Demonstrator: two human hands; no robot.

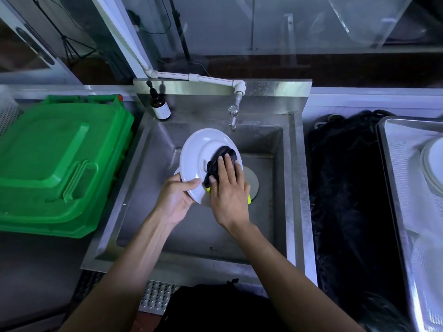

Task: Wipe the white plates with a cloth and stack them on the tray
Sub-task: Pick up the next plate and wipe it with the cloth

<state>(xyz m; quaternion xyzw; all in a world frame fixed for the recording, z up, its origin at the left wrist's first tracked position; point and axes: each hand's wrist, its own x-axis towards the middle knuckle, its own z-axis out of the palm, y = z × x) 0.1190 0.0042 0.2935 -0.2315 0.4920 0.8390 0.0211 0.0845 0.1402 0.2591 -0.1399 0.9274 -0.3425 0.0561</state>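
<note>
Item: white plate (196,152), held tilted above the steel sink (153,144), underside ring toward us, its far rim just below the tap (233,116).

Our left hand (176,200) grips the plate's near-left rim, thumb curled over the edge and fingers behind.

Our right hand (227,188) presses a dark cloth (221,159) flat against the plate's right half, fingers nearly straight and spread; a yellow-green edge shows under the palm.

A second white rim peeks out just behind our left hand.

Sink basin: open floor to the near side and left; drain disc (251,182) just right of our hands.

Tray (402,188) at far right, holding white plates (431,164), with dark netting between it and the sink.

Green bin lid (60,164) borders the sink's left edge. Brown bottle (160,106) stands at the back-left corner.
</note>
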